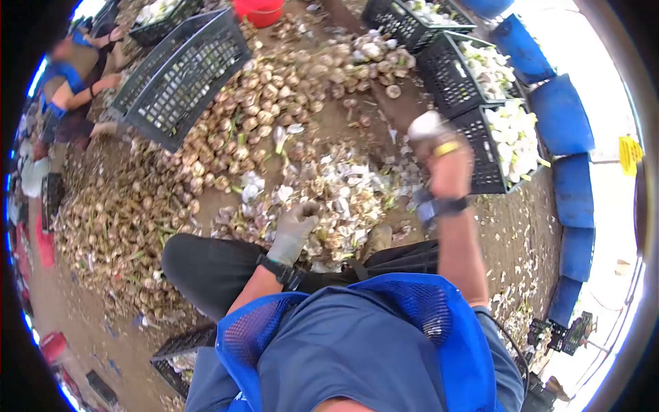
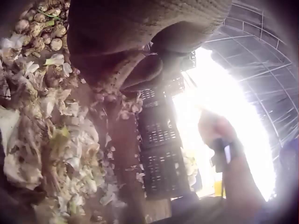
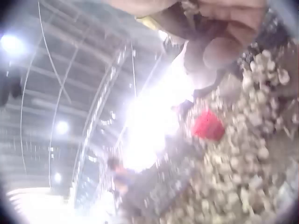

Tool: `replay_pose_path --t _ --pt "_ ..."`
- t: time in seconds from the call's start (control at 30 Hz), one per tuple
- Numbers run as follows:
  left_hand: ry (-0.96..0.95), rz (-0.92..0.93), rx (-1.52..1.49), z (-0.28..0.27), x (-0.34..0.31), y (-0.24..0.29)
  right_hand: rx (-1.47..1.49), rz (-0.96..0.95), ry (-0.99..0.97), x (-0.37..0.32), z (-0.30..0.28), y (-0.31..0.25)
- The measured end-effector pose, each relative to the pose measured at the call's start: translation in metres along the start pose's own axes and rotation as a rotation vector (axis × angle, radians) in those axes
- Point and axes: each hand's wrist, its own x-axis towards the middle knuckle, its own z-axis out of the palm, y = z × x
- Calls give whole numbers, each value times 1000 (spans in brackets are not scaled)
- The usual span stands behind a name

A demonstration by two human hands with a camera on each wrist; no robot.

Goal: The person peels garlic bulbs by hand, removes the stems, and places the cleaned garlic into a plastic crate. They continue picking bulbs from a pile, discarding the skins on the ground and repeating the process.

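My bare right hand [image 1: 449,161], blurred by motion and banded with yellow, is raised beside the black crates on the right. Its fingers hold a whitish garlic bulb [image 1: 427,126]. In the right wrist view its curled fingers [image 3: 229,46] fill the top edge. My left hand [image 1: 294,230], in a pale work glove, hangs low over the heap of garlic peelings [image 1: 343,196] between my legs. The gloved fingers [image 2: 140,72] are loosely bent, and no bulb shows in them. Unpeeled garlic bulbs [image 1: 264,96] lie in a wide pile ahead and to the left.
Black crates of trimmed white garlic [image 1: 513,141] stand along the right, with blue containers [image 1: 563,113] behind them. A tilted black crate [image 1: 189,79] lies on the pile at the upper left. Nearby are a red bucket [image 1: 259,11] and another person [image 1: 75,86].
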Motion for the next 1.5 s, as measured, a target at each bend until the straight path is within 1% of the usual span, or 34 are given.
replay_pose_path --t 0.03,0.07,0.1,0.13,0.17,0.23,0.27,0.3,0.37,0.4,0.43,0.5,0.53,0.57,0.63,0.67,0.7,0.77,0.83,0.87,0.9,0.97,1.03,1.1,1.17,1.2,1.23,1.27,1.3,1.33,1.37,1.43,1.47,1.5 --pt "56 74 141 -8 12 -22 -149 -110 8 23 -22 -22" --pt "72 65 145 -13 22 -35 37 -147 127 41 -30 -39" --pt "168 70 294 -18 34 -43 197 -58 113 63 -57 -42" --pt "261 77 443 -21 45 -45 231 -61 -1 69 -72 -43" --pt "271 71 446 -19 49 -28 109 -54 39 61 -63 -44" --pt "445 -73 300 -13 52 17 -134 -31 -11 24 -35 -41" --pt "469 59 276 -32 78 -18 -170 -39 -120 8 -29 -33" --pt "479 53 278 -41 92 -21 -204 -48 -228 -8 -25 -24" --pt "526 48 612 -54 119 -22 -378 -52 -237 -36 -16 -1" --pt "523 39 705 -60 135 -31 -481 -68 -249 -46 -15 9" --pt "521 37 713 -62 149 -35 -582 -86 -258 -52 -13 18" --pt "508 169 978 -65 175 -43 -627 168 -259 -59 -3 14" --pt "467 218 1028 -67 190 -47 -690 130 -287 -58 -1 14" --pt "455 216 1039 -67 203 -47 -725 54 -309 -58 2 12" --pt "395 231 1213 -59 231 -45 -596 144 -300 -59 1 20" --pt "319 92 1254 -48 238 -25 -683 147 -342 -57 4 12" --pt "314 103 1258 -44 250 -22 -735 75 -364 -55 7 8" --pt "103 -94 1341 -42 267 -19 -800 90 -379 -53 6 6" --pt "106 -64 1375 -51 283 -33 -837 -52 -360 -53 -5 24" --pt "76 39 1354 -64 292 -48 -820 -3 -349 -49 -2 21" --pt "97 -55 1263 -59 286 -33 -802 65 -343 -51 1 16" --pt "80 -133 1208 -46 271 2 -764 28 -330 -50 4 20" --pt "-52 52 1068 -20 230 66 -739 33 -317 -48 11 24" --pt "-275 168 911 -11 221 84 -778 -20 -357 -50 19 27" --pt "-352 154 707 11 188 114 -829 -70 -364 -54 30 33" --pt "-429 124 524 20 165 134 -817 -133 -345 -55 33 48" --pt "-507 99 338 28 143 150 -818 -150 -351 -60 39 48" --pt "-528 100 240 35 121 162 -844 -259 -332 -64 47 44" --pt "-522 114 241 37 102 169 -867 -366 -309 -68 53 41" --pt "-484 165 236 39 84 173 -674 -222 -326 -74 57 41" --pt "-446 218 230 40 68 177 -676 -235 -330 -81 61 39" --pt "-443 203 287 34 37 186 -545 -201 -331 -94 65 34" --pt "-307 444 396 33 20 185 -445 -90 -409 -93 64 38" --pt "-163 682 501 33 6 183 -452 -103 -409 -99 63 36"
